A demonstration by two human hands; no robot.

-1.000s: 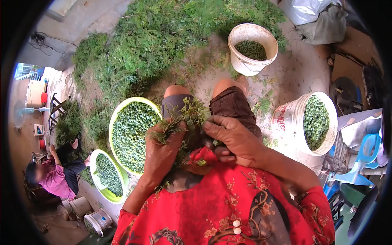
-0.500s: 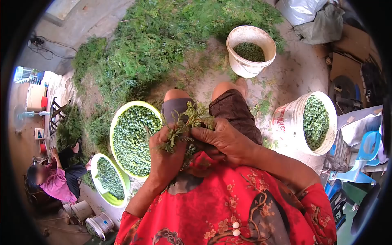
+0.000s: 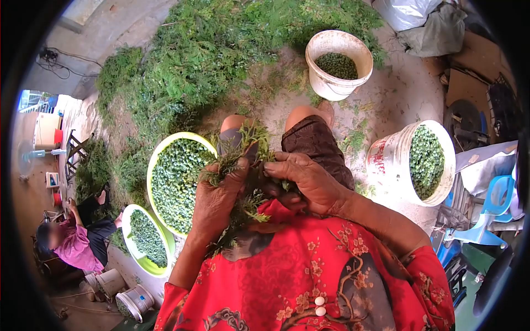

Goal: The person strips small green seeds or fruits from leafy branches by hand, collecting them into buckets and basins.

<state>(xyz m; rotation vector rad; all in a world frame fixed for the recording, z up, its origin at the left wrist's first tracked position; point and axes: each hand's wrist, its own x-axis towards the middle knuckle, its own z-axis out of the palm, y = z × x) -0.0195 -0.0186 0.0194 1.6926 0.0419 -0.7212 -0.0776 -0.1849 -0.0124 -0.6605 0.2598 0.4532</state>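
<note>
Leafy green sprigs are gripped in my left hand, over my lap, with leaves sticking out above and below the fist. Close beside it on the right, my right hand has its fingers curled, thumb and forefinger pinched at the edge of the sprigs. Small green berries seem to lie in its lower fingers, partly in shadow. Just left of my left hand stands a yellow-green rimmed basin full of green berries.
A large heap of green branches covers the floor ahead. One white bucket stands ahead, another at the right, both holding berries. A smaller basin and a seated person are at left, a blue chair at right.
My hands have moved slightly apart. The sprigs in my left hand now spread more upward and downward, and my right hand's fingers have opened a little from them.
</note>
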